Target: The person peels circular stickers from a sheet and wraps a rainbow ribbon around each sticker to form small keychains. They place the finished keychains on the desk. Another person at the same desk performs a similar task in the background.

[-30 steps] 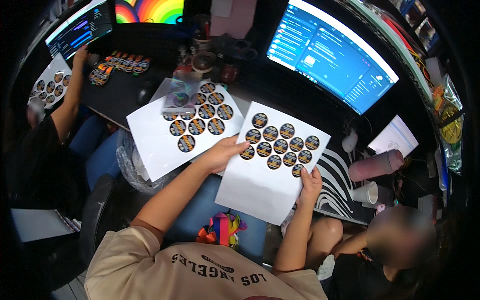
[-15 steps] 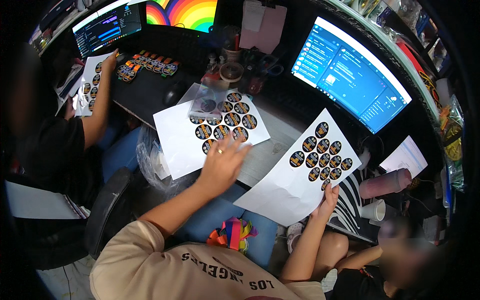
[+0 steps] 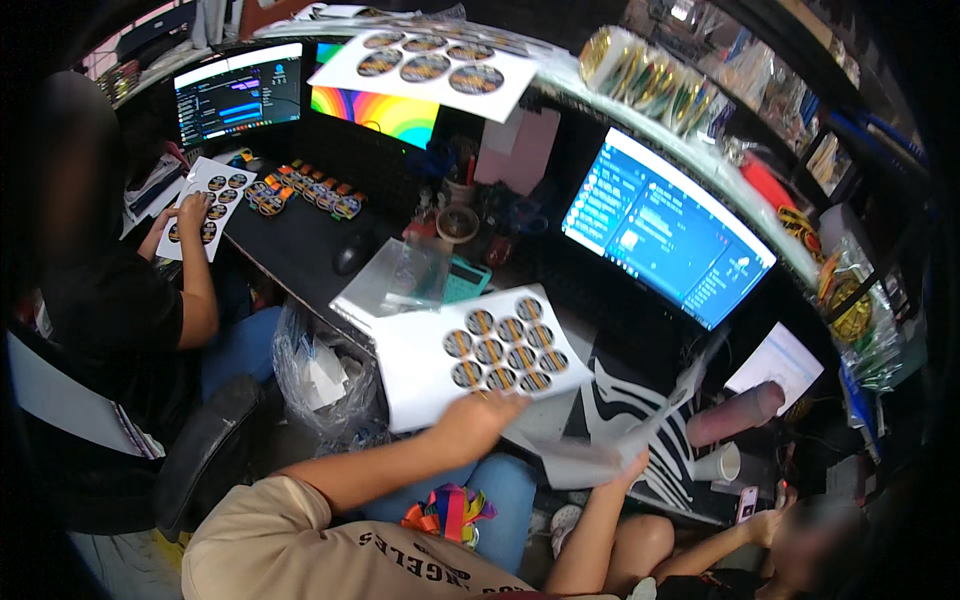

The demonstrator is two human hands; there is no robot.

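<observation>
Loose sheet could slip or crease.
Left hand [image 3: 478, 420] flat, fingers open, on sticker sheet [image 3: 470, 362]; right hand [image 3: 628, 468] pinches a bent sheet [image 3: 640, 430].

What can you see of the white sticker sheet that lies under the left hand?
The sticker sheet is white paper carrying about twelve round dark stickers with orange and pale markings, set in rows. It lies flat, turned at an angle, on the desk edge, partly over a clear plastic bag. The left hand rests its fingertips on the near edge.
</observation>
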